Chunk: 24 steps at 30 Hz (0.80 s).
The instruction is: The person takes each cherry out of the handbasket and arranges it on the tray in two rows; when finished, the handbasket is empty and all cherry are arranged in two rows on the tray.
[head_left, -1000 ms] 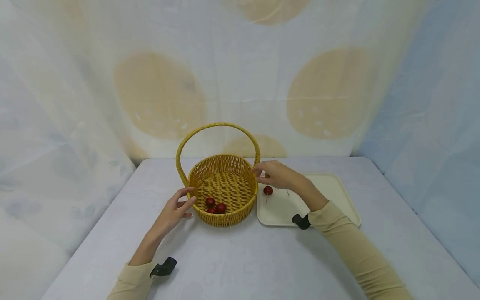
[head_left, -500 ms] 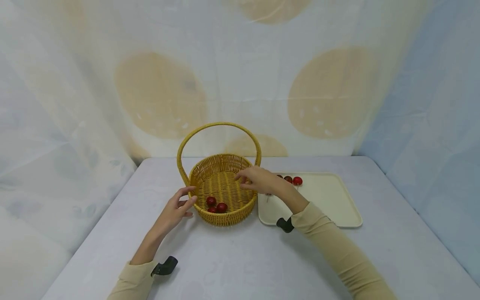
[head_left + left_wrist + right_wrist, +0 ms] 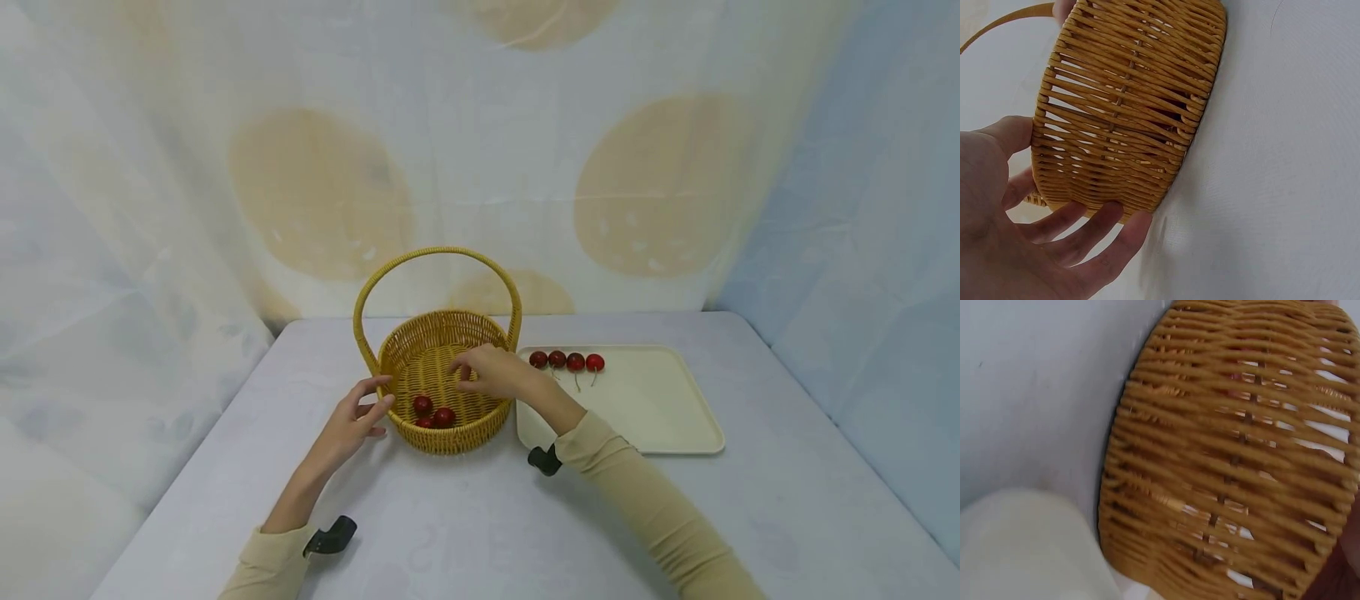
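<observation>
A round yellow wicker basket (image 3: 450, 440) with a tall arched handle (image 3: 437, 250) stands on the table. Three dark red cherries (image 3: 444, 417) lie together at its near left. My left hand (image 3: 355, 421) rests against the basket's left side. In the left wrist view, thumb and loosely bent fingers touch the woven wall (image 3: 1122, 106). My right hand (image 3: 491, 372) reaches over the basket's right rim, fingers bent downward above the inside, with nothing seen between them. From the right wrist view, the wicker wall (image 3: 1229, 450) hides most of that hand.
A cream rectangular tray (image 3: 652, 408) sits right of the basket, close beside it. Several stemmed cherries (image 3: 575, 362) lie in a row along its far left edge. A patterned curtain (image 3: 487, 167) hangs behind the table (image 3: 465, 525).
My right hand has moved left from above the tray to inside the basket's outline, uncovering the row of cherries. A cherry near the tray's left edge joins that row. My left hand stays put.
</observation>
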Available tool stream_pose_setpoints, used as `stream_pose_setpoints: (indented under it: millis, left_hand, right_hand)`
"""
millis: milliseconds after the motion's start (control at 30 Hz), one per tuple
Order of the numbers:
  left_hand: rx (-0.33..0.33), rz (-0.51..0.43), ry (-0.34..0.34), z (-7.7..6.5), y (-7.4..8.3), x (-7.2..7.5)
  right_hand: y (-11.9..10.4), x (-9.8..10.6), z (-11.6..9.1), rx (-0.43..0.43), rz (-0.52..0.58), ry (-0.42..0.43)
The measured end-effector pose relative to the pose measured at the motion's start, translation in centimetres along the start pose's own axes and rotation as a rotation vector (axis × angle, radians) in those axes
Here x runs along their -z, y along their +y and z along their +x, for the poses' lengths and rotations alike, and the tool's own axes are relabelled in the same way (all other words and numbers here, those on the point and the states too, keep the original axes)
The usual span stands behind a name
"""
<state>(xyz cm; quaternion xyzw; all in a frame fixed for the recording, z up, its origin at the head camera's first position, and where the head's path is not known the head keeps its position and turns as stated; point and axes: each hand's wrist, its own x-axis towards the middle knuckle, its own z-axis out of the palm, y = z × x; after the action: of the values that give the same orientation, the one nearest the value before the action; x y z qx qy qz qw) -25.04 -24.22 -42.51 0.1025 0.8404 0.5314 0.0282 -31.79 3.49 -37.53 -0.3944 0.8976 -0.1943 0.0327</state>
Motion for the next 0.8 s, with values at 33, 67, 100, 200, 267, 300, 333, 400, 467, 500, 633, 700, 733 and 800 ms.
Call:
stream_pose_setpoints:
  millis: [33,67,100,200,267,300,333,400,467,500,633,700,733,800]
  left_hand:
    - [0.001,-0.001,-0.001,0.0,0.0,0.0]
    - [0.0,-0.003,-0.001,0.0,0.0,0.0]
    - [-0.002,0.0,0.001,0.1,-0.4,0.0]
    - [-0.005,0.006,0.004,0.1,-0.5,0.0]
    - [-0.004,0.006,0.006,0.1,-0.5,0.0]
    - [-0.002,0.008,0.007,0.1,-0.5,0.0]
    - [-0.001,0.009,0.008,0.1,-0.5,0.0]
    - [0.002,0.012,0.009,0.1,-0.5,-0.1]
    - [0.004,0.012,0.009,0.1,-0.4,-0.1]
    - [0.004,0.01,0.009,0.1,-0.4,-0.1]
    - [0.003,0.004,0.002,0.1,-0.4,-0.1]
    - [0.003,0.0,0.0,0.1,-0.4,0.0]
    - [0.004,-0.001,0.001,0.1,-0.4,0.0]
    - [0.005,0.002,0.006,0.1,-0.4,-0.1]
  right_hand:
    - [0.0,-0.2,0.1,0.001,0.005,-0.001]
    - [-0.1,-0.4,0.3,0.005,0.008,0.002]
    - [-0.1,-0.6,0.4,0.007,0.01,0.002]
    - [-0.2,-1.0,0.8,0.013,0.014,0.005]
    - [-0.4,-1.3,1.0,0.016,0.019,0.004]
    - [-0.4,-1.5,1.2,0.013,0.018,0.002]
    - [-0.5,-1.6,1.3,0.01,0.018,-0.002]
    - [-0.7,-1.9,1.5,0.0,0.012,-0.008]
    - [-0.9,-2.2,1.7,-0.005,0.008,-0.01]
    - [-0.9,-2.3,1.9,-0.009,0.008,-0.01]
    - [-1.2,-2.8,2.4,-0.027,0.008,-0.011]
    - [-1.4,-3.0,2.6,-0.038,0.007,-0.013]
    - [-1.4,-3.1,2.7,-0.04,0.003,-0.011]
    - [-1.5,-3.2,3.0,-0.045,-0.005,-0.007]
